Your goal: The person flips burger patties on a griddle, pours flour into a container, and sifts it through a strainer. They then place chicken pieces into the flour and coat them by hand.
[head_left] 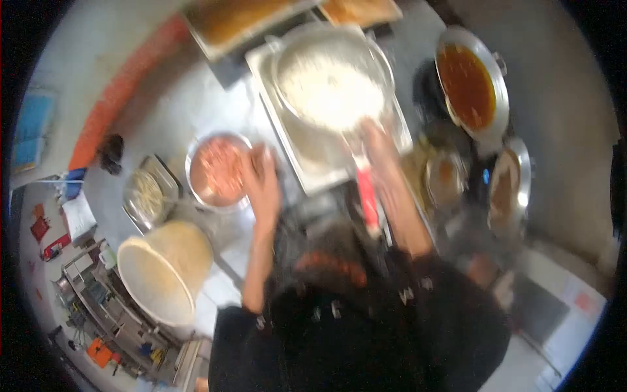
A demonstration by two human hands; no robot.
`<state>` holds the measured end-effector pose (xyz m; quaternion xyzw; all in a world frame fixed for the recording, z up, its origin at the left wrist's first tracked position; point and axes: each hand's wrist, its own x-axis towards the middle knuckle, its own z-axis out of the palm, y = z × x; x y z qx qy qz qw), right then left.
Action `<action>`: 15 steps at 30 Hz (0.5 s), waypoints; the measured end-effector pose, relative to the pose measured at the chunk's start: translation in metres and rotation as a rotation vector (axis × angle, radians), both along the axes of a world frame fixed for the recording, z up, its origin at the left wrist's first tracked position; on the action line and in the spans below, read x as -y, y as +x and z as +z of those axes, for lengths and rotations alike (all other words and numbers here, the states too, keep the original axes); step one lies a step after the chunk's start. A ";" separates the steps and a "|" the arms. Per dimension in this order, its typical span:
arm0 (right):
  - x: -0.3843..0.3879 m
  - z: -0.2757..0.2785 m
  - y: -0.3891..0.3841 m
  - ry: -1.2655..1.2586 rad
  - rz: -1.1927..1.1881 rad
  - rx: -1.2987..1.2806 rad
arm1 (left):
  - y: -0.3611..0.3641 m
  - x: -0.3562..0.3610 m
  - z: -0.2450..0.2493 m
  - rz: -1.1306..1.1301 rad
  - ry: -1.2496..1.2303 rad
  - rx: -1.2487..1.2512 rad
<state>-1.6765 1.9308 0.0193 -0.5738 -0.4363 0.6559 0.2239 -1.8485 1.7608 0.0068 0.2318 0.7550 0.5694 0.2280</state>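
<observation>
My left hand [262,179] is at the right rim of a round metal bowl [196,199], its fingers spread over the edge. Reddish-pink pieces [221,166] fill that bowl. My right hand [379,140] reaches to the near rim of a wide metal pan [386,62], blurred by motion, and I cannot tell whether its fingers grip anything. Bright white food [333,91] lies in the pan, which sits over a rectangular steel tray [307,163]. A red handle [367,196] points toward my body from the pan's near side, beside my right wrist.
To the left are a beige bucket [153,281] and a small tray [173,185] of pale strips. A pan of red-brown liquid [465,88] and another pan [524,173] stand at right. A rectangular container [241,19] of orange-brown contents is at the back.
</observation>
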 end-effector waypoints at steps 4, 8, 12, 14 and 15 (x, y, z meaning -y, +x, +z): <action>0.017 0.075 0.007 0.000 0.011 -0.315 | -0.001 -0.019 0.015 0.011 0.137 0.083; 0.010 0.015 0.004 -0.141 -0.078 -0.183 | 0.004 -0.008 0.022 -0.040 0.072 0.264; 0.008 0.050 0.005 -0.050 -0.059 -0.208 | 0.003 -0.009 0.010 0.079 0.126 0.213; 0.002 0.013 -0.003 -0.228 -0.061 -0.305 | 0.006 -0.011 0.010 0.038 0.119 0.277; 0.016 0.028 0.010 -0.192 -0.022 -0.116 | 0.005 -0.011 0.015 -0.014 0.166 0.181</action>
